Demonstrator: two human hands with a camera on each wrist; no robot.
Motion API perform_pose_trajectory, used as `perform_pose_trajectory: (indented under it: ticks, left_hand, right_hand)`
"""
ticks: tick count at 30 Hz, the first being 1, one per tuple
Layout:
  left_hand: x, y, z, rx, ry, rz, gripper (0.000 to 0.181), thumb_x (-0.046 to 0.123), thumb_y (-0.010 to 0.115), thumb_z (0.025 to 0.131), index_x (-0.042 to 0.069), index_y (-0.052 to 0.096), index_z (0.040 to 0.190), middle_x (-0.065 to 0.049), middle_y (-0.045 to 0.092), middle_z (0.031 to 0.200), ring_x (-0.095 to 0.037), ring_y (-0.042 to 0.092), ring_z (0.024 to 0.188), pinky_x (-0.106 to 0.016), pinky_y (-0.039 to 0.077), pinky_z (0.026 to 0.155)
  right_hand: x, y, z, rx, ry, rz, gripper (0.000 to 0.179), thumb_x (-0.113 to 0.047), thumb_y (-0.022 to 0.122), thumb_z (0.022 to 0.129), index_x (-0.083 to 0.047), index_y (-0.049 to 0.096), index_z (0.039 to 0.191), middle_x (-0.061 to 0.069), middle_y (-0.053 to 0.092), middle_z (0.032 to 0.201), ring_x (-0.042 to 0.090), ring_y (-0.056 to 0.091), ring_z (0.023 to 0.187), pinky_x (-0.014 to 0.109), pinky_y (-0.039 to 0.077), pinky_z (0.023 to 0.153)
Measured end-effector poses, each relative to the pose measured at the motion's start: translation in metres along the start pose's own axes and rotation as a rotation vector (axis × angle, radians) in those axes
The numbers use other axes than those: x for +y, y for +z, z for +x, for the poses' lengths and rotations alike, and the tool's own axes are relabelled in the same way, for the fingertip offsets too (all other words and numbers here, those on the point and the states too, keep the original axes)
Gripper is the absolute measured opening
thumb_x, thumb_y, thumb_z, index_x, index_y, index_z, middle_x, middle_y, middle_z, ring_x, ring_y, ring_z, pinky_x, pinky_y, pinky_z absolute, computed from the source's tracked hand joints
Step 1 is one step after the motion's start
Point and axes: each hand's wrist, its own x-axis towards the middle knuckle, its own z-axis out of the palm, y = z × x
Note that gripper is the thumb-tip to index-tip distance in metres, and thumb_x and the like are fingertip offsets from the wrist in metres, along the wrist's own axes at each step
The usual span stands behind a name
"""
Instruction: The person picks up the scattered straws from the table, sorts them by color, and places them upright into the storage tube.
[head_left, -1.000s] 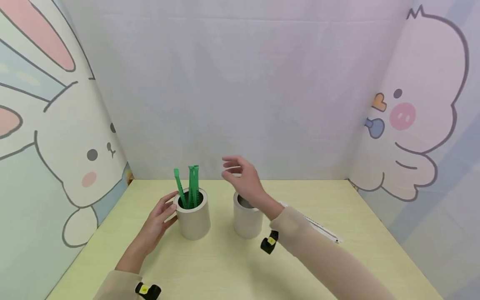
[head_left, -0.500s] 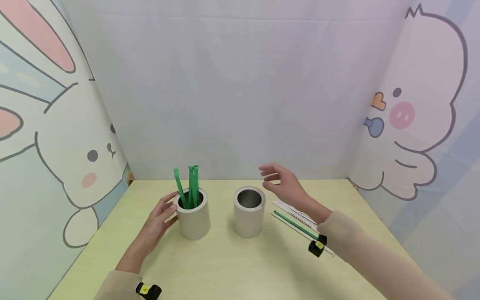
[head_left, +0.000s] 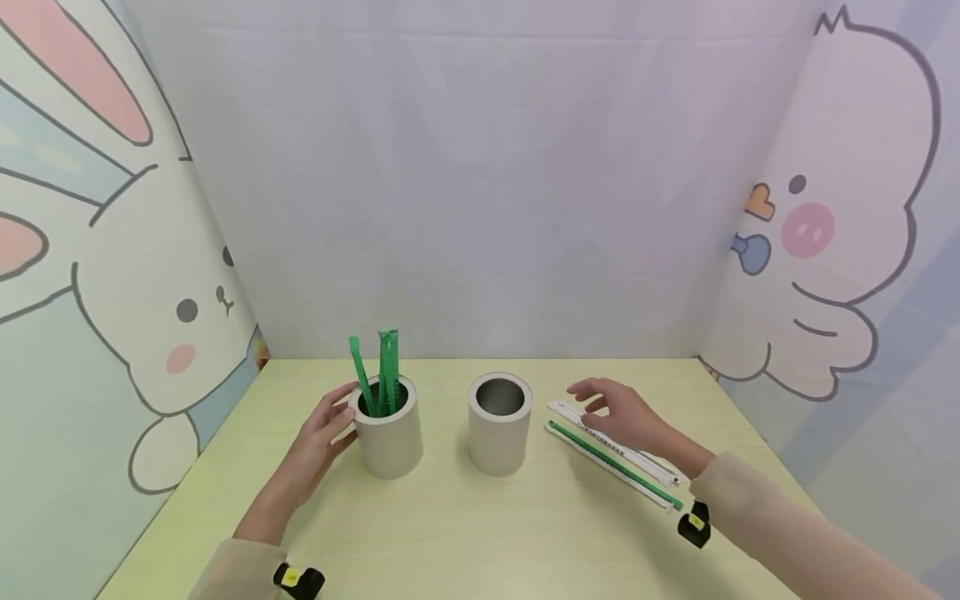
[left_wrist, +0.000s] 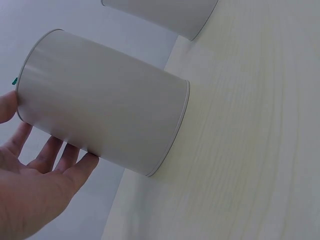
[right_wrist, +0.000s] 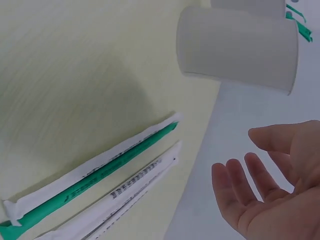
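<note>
My left hand [head_left: 309, 450] touches the left side of a pale grey cylindrical holder [head_left: 390, 446], fingertips on its wall and thumb by the rim. Several green wrapped straws [head_left: 386, 375] stand in that holder. To its right is a second grey holder [head_left: 498, 433], upright, no straws showing above its rim. My right hand [head_left: 626, 415] hovers above the loose straws, fingers apart and holding nothing. Below it on the table lie a green wrapped straw [head_left: 618, 465] and white wrapped straws [head_left: 600, 432], side by side. In the right wrist view, dark print shows on the white wrappers [right_wrist: 135, 182].
A pale yellow wooden table [head_left: 465, 542] carries everything. A plain light cloth [head_left: 480, 192] hangs behind it, and cartoon-printed panels stand at the left [head_left: 45, 417] and right [head_left: 885, 467].
My right hand has moved right and down from above the second holder to over the loose straws, uncovering that holder's mouth. My left hand stays at the left holder.
</note>
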Motion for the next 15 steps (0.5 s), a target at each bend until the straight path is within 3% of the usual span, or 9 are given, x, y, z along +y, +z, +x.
perform_pose_trajectory:
  ticks: [6,15]
  left_hand:
    - [0.0,0.001,0.0,-0.001,-0.004,-0.003,0.06,0.036,0.044,0.116,0.016,0.022,0.168,-0.02,0.027,0.167,-0.037,0.026,0.155,-0.068,0.022,0.126]
    - [-0.002,0.0,0.001,0.005,-0.013,0.01,0.06,0.038,0.045,0.115,0.018,0.024,0.168,-0.018,0.028,0.167,-0.035,0.026,0.155,-0.066,0.024,0.126]
  right_hand:
    - [0.027,0.005,-0.012,-0.064,-0.042,-0.096,0.039,0.006,0.072,0.095,0.0,0.066,0.133,0.022,0.069,0.126,0.039,0.071,0.106,0.048,0.063,0.09]
    - [0.042,0.017,-0.025,-0.092,-0.068,-0.116,0.034,0.012,0.069,0.092,0.005,0.07,0.125,0.018,0.072,0.112,0.027,0.069,0.092,0.032,0.061,0.078]
